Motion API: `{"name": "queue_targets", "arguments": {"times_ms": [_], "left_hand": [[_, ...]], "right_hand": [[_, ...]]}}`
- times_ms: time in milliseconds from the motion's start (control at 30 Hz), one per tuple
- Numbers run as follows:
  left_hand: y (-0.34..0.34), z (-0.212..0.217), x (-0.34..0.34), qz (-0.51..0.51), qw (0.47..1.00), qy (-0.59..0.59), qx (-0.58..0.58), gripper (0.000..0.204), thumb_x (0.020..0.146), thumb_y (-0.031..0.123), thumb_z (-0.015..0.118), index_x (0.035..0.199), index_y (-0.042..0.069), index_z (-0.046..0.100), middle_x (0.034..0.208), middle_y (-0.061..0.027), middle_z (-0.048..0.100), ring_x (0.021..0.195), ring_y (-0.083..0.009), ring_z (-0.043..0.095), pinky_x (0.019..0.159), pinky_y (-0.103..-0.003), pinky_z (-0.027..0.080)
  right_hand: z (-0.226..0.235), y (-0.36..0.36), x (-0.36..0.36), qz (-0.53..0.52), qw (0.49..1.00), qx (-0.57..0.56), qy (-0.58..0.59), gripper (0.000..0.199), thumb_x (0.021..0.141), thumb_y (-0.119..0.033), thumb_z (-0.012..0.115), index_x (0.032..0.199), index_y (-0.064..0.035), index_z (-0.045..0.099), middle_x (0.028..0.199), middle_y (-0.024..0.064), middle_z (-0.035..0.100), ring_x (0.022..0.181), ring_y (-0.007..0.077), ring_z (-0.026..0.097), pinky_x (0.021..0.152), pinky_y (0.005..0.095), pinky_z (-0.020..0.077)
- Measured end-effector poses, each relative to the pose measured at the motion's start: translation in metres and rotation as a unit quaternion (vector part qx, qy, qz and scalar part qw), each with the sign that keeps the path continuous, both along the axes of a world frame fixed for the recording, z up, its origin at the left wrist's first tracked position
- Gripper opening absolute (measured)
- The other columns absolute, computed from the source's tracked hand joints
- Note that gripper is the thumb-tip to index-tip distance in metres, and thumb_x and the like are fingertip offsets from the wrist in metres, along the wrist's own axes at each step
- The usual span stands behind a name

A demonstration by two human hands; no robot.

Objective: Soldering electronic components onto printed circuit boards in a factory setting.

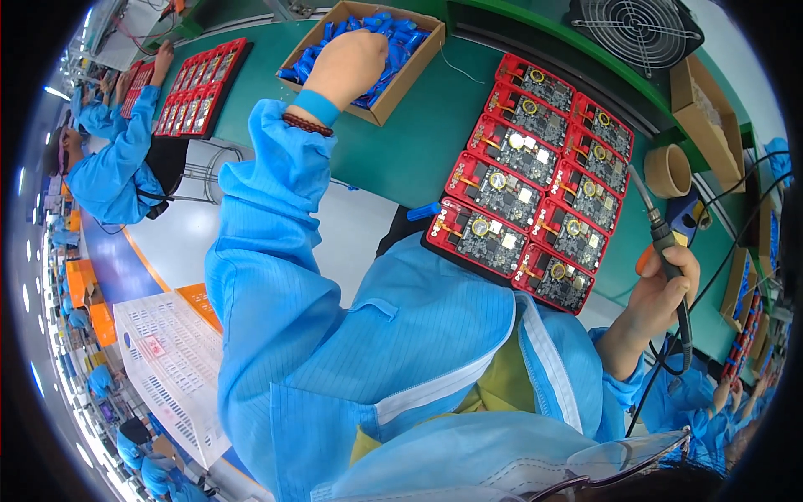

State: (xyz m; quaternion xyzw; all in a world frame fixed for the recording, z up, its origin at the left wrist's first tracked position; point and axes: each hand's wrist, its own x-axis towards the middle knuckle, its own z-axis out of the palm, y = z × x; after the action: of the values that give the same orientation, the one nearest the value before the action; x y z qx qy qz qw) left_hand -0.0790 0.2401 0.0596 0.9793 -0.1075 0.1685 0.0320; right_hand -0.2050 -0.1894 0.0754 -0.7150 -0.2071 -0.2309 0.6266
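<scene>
My left hand (347, 67), with a blue band and a dark bead bracelet at the wrist, reaches into a cardboard box (410, 79) full of small blue wrapped cylinders (401, 38). Its back faces me and hides the fingertips. A soldering iron (662, 234) is gripped in my right hand (657, 293), tip pointing up and left towards the boards. Between my arms lie red trays (535, 237) in two columns, holding several green-grey circuit boards (493, 243) with round yellow-rimmed parts. A single blue cylinder (424, 211) sticks out at their left edge.
A brown round tub (667, 171), an open carton (707, 109) and a black fan (640, 33) stand at the back right. Dark cables (728, 268) hang by my right hand. Co-workers in blue sit left (117, 180) and right, with another red tray (201, 88) on the left.
</scene>
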Motion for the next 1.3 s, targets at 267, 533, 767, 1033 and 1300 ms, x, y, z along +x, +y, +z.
{"name": "queue_targets", "arguments": {"times_ms": [267, 533, 767, 1033, 1300], "left_hand": [[-0.009, -0.031, 0.024, 0.121, 0.991, 0.049, 0.014, 0.025, 0.083, 0.023, 0.053, 0.083, 0.002, 0.067, 0.087, -0.0182, 0.065, 0.083, -0.0355, 0.063, 0.073, -0.045, 0.051], [0.002, -0.048, 0.027, 0.094, 0.992, -0.061, -0.066, 0.017, 0.082, 0.016, 0.054, 0.083, 0.002, 0.063, 0.086, -0.0184, 0.063, 0.084, -0.0359, 0.061, 0.073, -0.046, 0.05], [0.0, -0.008, -0.005, 0.029, 0.906, -0.087, -0.413, 0.014, 0.089, 0.013, 0.053, 0.083, 0.001, 0.057, 0.075, -0.0117, 0.061, 0.071, -0.0213, 0.057, 0.069, -0.03, 0.046], [-0.129, 0.03, -0.099, -0.177, 0.676, 0.274, -0.661, 0.007, 0.092, 0.005, 0.049, 0.097, 0.002, 0.05, 0.077, -0.0013, 0.055, 0.071, -0.0075, 0.053, 0.064, -0.021, 0.043], [-0.183, 0.016, -0.124, -0.208, 0.602, 0.366, -0.678, 0.013, 0.092, 0.005, 0.049, 0.104, 0.006, 0.044, 0.084, -0.0021, 0.058, 0.073, -0.0067, 0.055, 0.063, -0.019, 0.043]], "right_hand": [[-0.001, 0.002, 0.003, 0.015, 1.0, 0.006, 0.011, 0.05, 0.094, -0.047, 0.044, 0.096, 0.0023, 0.053, 0.061, 0.0066, 0.047, 0.057, 0.0131, 0.044, 0.054, 0.0256, 0.0337], [0.0, 0.004, 0.001, 0.015, 1.0, 0.006, 0.011, 0.048, 0.094, -0.044, 0.046, 0.096, 0.0028, 0.054, 0.063, 0.0075, 0.048, 0.057, 0.0132, 0.045, 0.052, 0.0258, 0.0345], [-0.001, 0.001, -0.001, 0.029, 0.999, 0.01, 0.007, 0.046, 0.093, -0.042, 0.047, 0.097, 0.0034, 0.054, 0.067, 0.0086, 0.049, 0.058, 0.014, 0.046, 0.053, 0.0259, 0.0354], [-0.001, 0.037, -0.002, 0.023, 0.997, -0.033, 0.066, 0.033, 0.081, -0.01, 0.064, 0.11, -0.0005, 0.054, 0.091, 0.0083, 0.058, 0.079, 0.0143, 0.056, 0.068, 0.0272, 0.0466], [-0.002, 0.067, 0.011, 0.095, 0.99, -0.105, 0.008, 0.04, 0.07, 0.005, 0.066, 0.106, -0.009, 0.057, 0.088, 0.0065, 0.06, 0.078, 0.0207, 0.059, 0.067, 0.03, 0.0477]]}}
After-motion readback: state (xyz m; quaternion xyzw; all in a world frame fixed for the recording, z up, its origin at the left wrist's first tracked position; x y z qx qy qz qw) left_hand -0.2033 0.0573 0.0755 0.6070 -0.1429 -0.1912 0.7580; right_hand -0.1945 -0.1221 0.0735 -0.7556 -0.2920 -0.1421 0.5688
